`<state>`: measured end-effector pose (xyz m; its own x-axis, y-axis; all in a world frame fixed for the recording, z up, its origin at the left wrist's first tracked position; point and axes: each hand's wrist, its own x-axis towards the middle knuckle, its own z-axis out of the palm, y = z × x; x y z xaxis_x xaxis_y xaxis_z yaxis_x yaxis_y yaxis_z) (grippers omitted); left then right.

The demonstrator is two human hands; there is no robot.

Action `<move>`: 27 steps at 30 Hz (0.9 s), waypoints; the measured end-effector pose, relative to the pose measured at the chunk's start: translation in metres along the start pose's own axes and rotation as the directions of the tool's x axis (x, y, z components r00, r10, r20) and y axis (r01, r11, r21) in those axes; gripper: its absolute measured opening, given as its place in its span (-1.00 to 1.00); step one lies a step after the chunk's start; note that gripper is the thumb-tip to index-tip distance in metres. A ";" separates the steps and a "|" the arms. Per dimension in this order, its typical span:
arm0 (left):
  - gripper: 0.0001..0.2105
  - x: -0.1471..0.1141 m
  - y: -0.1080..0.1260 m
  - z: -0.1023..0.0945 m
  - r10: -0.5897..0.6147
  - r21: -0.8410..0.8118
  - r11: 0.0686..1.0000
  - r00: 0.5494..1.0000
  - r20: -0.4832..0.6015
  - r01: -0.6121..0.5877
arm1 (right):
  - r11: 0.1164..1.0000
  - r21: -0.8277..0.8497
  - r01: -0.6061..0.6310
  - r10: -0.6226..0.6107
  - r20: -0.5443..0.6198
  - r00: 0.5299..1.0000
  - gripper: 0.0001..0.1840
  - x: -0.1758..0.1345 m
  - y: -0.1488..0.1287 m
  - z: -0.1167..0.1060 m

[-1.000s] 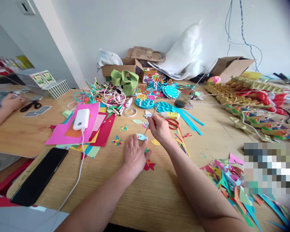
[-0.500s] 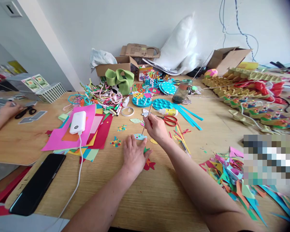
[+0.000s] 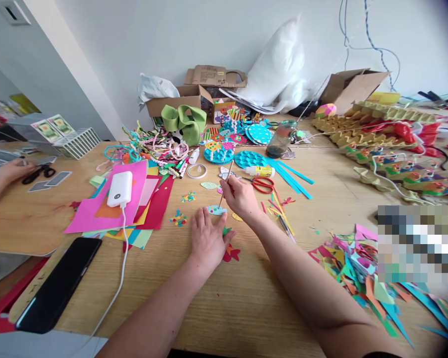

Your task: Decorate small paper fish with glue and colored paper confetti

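Observation:
A light-blue paper fish (image 3: 217,210) with coloured dots lies on the wooden table. My left hand (image 3: 208,235) rests flat beside it, fingers spread, fingertips at its left end. Pinched in my right hand (image 3: 241,197) is a thin wooden stick (image 3: 230,170), slanted so its lower end meets the fish. Below the fish, partly under my left hand, lie a green paper piece and a red paper fish (image 3: 231,253). A small yellow paper fish (image 3: 237,217) sits under my right wrist. Small piles of paper dots (image 3: 178,219) lie to the left.
Red-handled scissors (image 3: 263,185) and a yellow-labelled glue bottle (image 3: 262,171) lie beyond my right hand. Coloured sheets bear a white power bank (image 3: 120,189); its cable runs past a black phone (image 3: 58,283). Paper scraps (image 3: 373,283) spread at right. Another person's hand (image 3: 15,169) is at far left.
Very little differs. My right hand and the stick have shifted slightly, with the stick's lower end still at the fish. My left hand stays in place.

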<state>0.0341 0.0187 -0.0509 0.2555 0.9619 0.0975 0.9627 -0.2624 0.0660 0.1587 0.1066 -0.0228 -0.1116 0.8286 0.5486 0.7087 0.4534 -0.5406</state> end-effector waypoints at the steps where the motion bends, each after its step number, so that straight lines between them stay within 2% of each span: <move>1: -0.47 0.000 0.000 0.000 0.001 -0.003 1.000 1.000 0.000 -0.001 | 1.000 0.003 -0.005 0.005 0.003 1.000 -0.68 0.000 0.000 0.000; 27: -0.47 -0.001 0.001 -0.001 0.008 0.000 1.000 1.000 -0.006 -0.008 | 1.000 0.025 -0.009 0.009 0.020 1.000 -0.67 0.000 -0.003 -0.003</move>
<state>0.0345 0.0180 -0.0503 0.2629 0.9592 0.1041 0.9606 -0.2703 0.0649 0.1583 0.1039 -0.0196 -0.1189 0.8389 0.5312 0.6922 0.4536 -0.5614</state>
